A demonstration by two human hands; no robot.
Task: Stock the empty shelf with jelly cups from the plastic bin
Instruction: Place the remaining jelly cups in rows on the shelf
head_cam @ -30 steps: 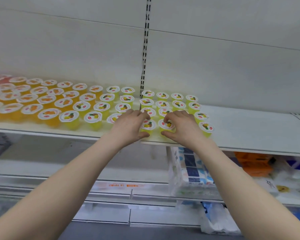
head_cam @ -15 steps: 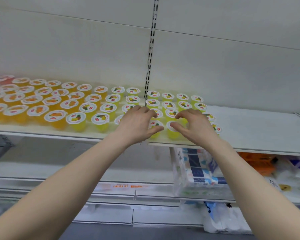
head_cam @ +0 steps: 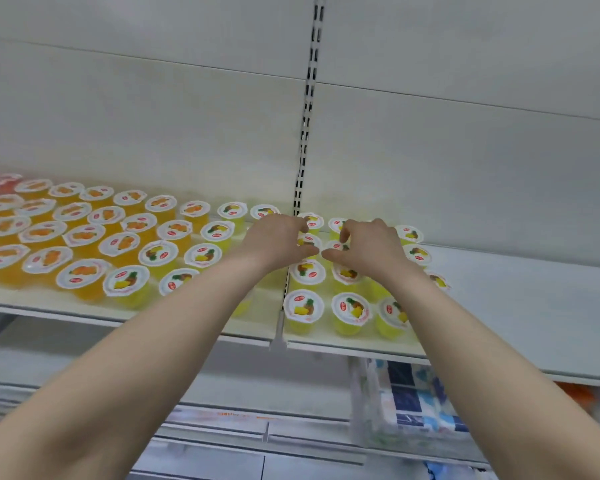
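Gripping cups point(head_cam: 306, 241) (L hand point(head_cam: 278, 241), R hand point(head_cam: 371, 248))

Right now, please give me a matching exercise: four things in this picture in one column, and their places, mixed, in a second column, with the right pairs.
1 orange jelly cups
2 yellow jelly cups
3 blue and white package
4 slotted upright

A on the back wall
B shelf, left part
C under the shelf, right
D shelf, middle

Pairs: 1-B, 2-D, 3-C, 4-A
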